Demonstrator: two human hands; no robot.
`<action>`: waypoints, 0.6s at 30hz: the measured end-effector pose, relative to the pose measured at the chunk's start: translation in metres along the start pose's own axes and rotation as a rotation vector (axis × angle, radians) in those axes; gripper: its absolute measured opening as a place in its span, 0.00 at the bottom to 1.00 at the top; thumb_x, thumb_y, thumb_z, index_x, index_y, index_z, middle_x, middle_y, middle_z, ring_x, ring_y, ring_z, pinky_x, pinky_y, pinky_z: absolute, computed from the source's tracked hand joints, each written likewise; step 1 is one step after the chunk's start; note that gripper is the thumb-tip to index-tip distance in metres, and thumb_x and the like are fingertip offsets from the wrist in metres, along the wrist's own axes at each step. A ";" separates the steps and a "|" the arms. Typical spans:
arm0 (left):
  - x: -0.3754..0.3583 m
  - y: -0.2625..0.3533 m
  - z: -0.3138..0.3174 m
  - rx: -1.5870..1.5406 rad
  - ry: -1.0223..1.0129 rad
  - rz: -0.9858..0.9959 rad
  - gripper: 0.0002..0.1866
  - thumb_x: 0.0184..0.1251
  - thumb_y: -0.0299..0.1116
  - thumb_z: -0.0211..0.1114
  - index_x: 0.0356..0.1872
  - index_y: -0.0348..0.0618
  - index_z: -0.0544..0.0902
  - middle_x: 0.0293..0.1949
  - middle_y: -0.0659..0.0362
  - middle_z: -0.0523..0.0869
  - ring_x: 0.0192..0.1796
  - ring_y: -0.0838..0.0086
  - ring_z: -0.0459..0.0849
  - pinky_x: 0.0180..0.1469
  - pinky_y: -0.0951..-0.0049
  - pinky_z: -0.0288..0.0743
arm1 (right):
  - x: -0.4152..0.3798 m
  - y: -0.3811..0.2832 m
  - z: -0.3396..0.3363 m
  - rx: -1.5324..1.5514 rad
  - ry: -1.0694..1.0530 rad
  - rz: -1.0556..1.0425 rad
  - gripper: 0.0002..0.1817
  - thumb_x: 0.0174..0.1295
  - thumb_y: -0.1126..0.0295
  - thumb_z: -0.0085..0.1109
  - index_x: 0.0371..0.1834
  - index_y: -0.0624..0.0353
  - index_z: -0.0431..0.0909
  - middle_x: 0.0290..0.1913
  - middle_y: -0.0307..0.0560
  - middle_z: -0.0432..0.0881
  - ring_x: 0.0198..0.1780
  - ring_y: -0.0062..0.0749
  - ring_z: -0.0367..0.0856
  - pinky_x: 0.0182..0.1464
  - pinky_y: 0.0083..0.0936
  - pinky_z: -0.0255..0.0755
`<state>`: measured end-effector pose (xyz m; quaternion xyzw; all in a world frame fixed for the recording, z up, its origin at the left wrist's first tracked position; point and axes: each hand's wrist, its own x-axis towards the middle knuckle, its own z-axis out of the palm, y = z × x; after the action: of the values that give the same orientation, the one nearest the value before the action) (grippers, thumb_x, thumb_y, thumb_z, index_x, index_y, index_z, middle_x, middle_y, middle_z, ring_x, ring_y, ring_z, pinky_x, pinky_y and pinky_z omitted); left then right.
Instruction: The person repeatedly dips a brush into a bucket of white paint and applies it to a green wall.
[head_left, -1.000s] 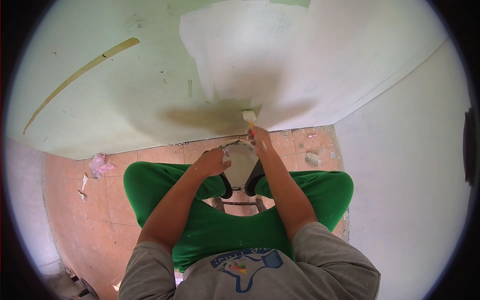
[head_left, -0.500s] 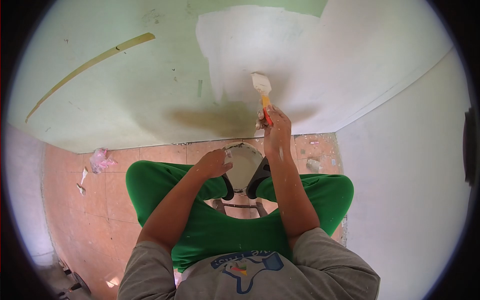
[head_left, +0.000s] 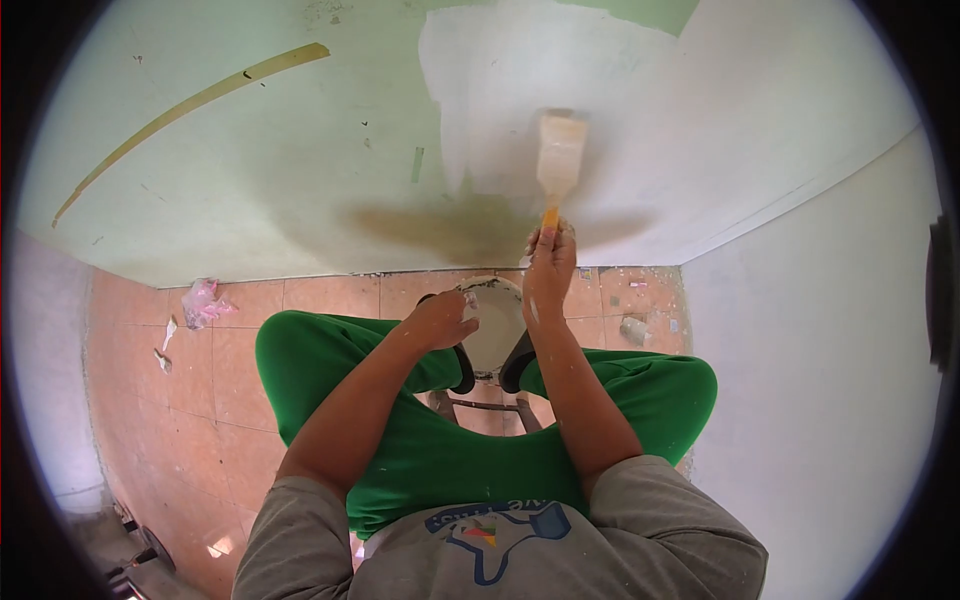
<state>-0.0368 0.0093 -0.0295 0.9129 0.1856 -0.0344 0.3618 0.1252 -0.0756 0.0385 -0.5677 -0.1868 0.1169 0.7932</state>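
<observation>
My right hand [head_left: 550, 265] is closed around the yellow-orange handle of a wide paintbrush [head_left: 561, 155]. The brush points up the wall with its bristles, coated in off-white paint, at the painted patch. White spots mark the fingers. Below, between my feet, a round bucket [head_left: 497, 320] holds pale paint, its rim smeared. My left hand [head_left: 442, 320] is curled at the bucket's left side, whitish smears on its fingers. Whether anything sits inside that grip is hidden. The wall [head_left: 330, 170] is pale green at left, with fresh white paint [head_left: 490, 90] over its right part.
A strip of brownish tape [head_left: 190, 115] curves across the left wall. Crumpled pink plastic [head_left: 205, 303] and a small white brush-like tool [head_left: 170, 328] lie on the tiled floor [head_left: 250, 385]. At right are a clear cup-like piece [head_left: 634, 330] and a side wall [head_left: 810, 370].
My right hand has moved the paintbrush rightward, and its broad face now shows. The view has shifted slightly; my left hand stays by the bucket.
</observation>
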 end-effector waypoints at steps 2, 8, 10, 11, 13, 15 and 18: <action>0.000 -0.002 0.002 0.000 0.077 0.052 0.20 0.64 0.40 0.68 0.48 0.34 0.82 0.30 0.46 0.84 0.36 0.50 0.85 0.41 0.54 0.77 | 0.010 0.037 -0.011 -0.124 -0.033 0.094 0.12 0.81 0.67 0.46 0.54 0.64 0.76 0.31 0.35 0.73 0.30 0.17 0.68 0.35 0.18 0.64; 0.003 -0.002 -0.004 -0.006 0.044 -0.016 0.17 0.62 0.41 0.70 0.34 0.32 0.84 0.28 0.42 0.84 0.34 0.48 0.84 0.39 0.54 0.77 | 0.004 0.107 -0.028 -0.413 -0.006 0.315 0.13 0.78 0.69 0.48 0.54 0.65 0.77 0.34 0.40 0.77 0.34 0.21 0.72 0.38 0.21 0.67; 0.001 0.000 -0.007 -0.031 0.042 -0.022 0.17 0.62 0.40 0.70 0.31 0.31 0.83 0.27 0.42 0.84 0.33 0.48 0.84 0.39 0.54 0.76 | 0.000 0.126 -0.034 -0.487 0.052 0.327 0.12 0.77 0.69 0.49 0.53 0.65 0.78 0.35 0.41 0.78 0.35 0.22 0.74 0.39 0.22 0.68; 0.000 0.002 -0.008 -0.057 0.046 -0.028 0.18 0.62 0.40 0.70 0.27 0.31 0.83 0.27 0.41 0.84 0.33 0.47 0.84 0.38 0.54 0.76 | -0.002 0.136 -0.038 -0.503 0.059 0.371 0.12 0.75 0.68 0.50 0.51 0.64 0.79 0.33 0.41 0.77 0.30 0.25 0.73 0.33 0.26 0.67; 0.000 -0.001 -0.005 -0.055 0.046 -0.031 0.18 0.62 0.40 0.70 0.26 0.30 0.83 0.26 0.41 0.84 0.32 0.47 0.84 0.38 0.53 0.76 | -0.002 0.133 -0.040 -0.516 0.072 0.417 0.12 0.74 0.67 0.50 0.48 0.64 0.79 0.30 0.41 0.75 0.25 0.27 0.72 0.28 0.29 0.67; 0.000 -0.003 -0.003 -0.053 0.046 -0.035 0.19 0.62 0.40 0.70 0.25 0.30 0.82 0.26 0.40 0.83 0.32 0.46 0.84 0.38 0.53 0.76 | 0.003 0.129 -0.049 -0.339 0.055 0.789 0.12 0.73 0.67 0.52 0.49 0.64 0.80 0.30 0.43 0.76 0.22 0.29 0.71 0.23 0.33 0.65; 0.002 -0.007 0.000 -0.026 0.034 -0.010 0.18 0.62 0.40 0.70 0.29 0.30 0.83 0.27 0.40 0.84 0.33 0.46 0.84 0.39 0.54 0.76 | 0.005 0.130 -0.055 -0.331 0.039 0.827 0.12 0.72 0.67 0.52 0.46 0.64 0.81 0.30 0.43 0.77 0.22 0.29 0.71 0.21 0.33 0.63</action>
<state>-0.0379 0.0148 -0.0346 0.9077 0.1967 -0.0181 0.3702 0.1564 -0.0783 -0.0996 -0.7160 0.0546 0.3822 0.5816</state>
